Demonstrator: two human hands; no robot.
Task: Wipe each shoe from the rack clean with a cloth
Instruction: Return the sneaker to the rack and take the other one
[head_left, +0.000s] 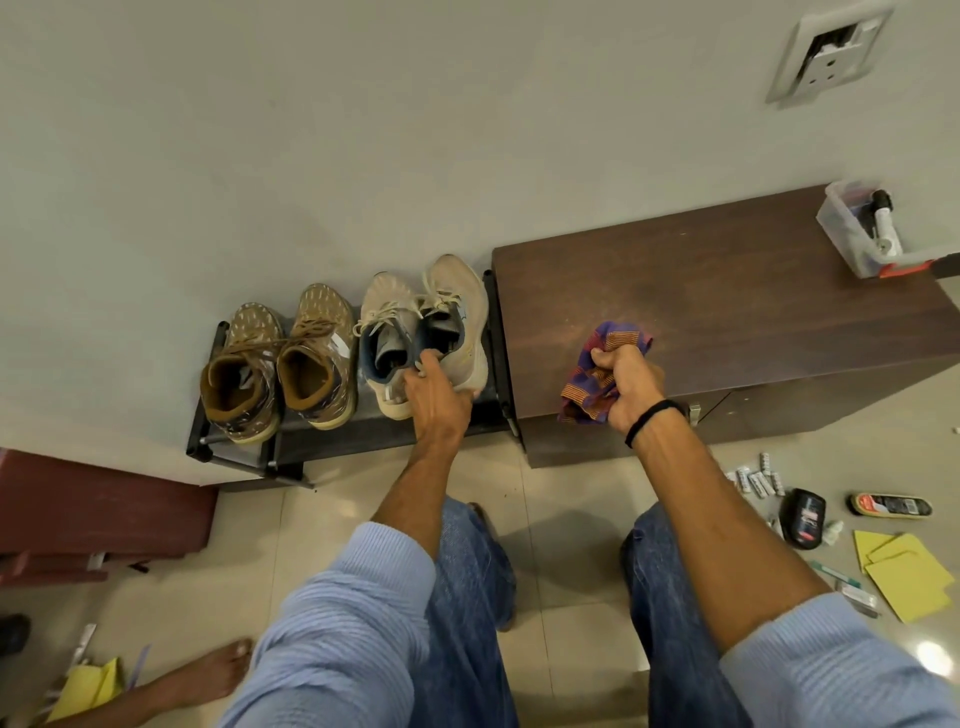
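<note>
- Shoes, seen from the head camera, stand in a row on the black rack (205, 439) against the wall: a brown patterned pair (280, 358) on the left, a beige pair (457, 301) on the right.
- The left hand (436, 395) is curled over the heel collars of the beige pair, fingertips hooked into the openings.
- The right hand (631, 387) is clenched round the bunched purple-and-orange cloth (592, 387), over the front edge of the dark wooden cabinet (753, 312) just beside the rack.
- A polish tin (891, 505) and yellow sheets (904, 571) lie on the floor tiles to the right.
</note>
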